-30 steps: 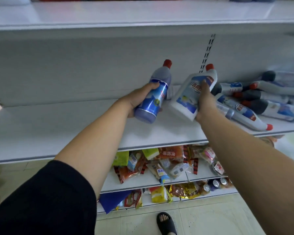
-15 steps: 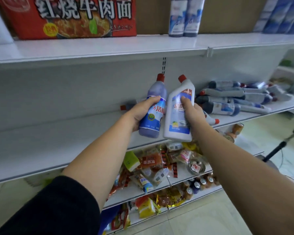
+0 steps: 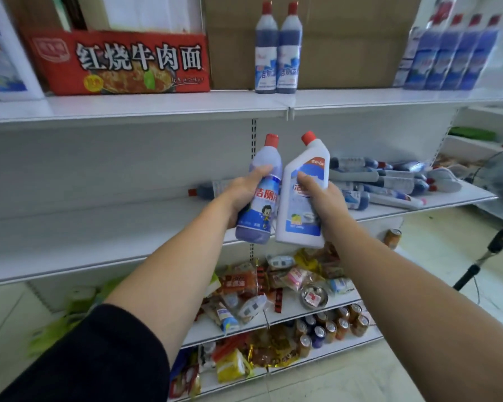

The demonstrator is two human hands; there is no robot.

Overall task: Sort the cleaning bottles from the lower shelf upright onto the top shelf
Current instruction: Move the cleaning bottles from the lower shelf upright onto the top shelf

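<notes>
**Both bottles raised, top shelf now in sight**

Since a moment ago, both bottles have come up off the lower shelf (image 3: 99,227) and turned nearly upright. The view has tilted up to show the top shelf (image 3: 157,104).

The left hand (image 3: 246,195) holds a blue bottle (image 3: 263,210), its fingers (image 3: 260,171) wrapped round the body. The right hand (image 3: 321,198) grips a white bottle (image 3: 299,216) the same way. Both have red caps pointing up and are held side by side in the air in front of the lower shelf, below the top one.

On the top shelf, two blue bottles (image 3: 278,53) already stand together beside a red noodle box (image 3: 119,63), and a row of bottles (image 3: 453,56) stands further right.

Much seems left to do. A pile of bottles (image 3: 389,181) lies on its side at the right of the lower shelf, and one more bottle (image 3: 212,188) lies behind the left hand.
</notes>
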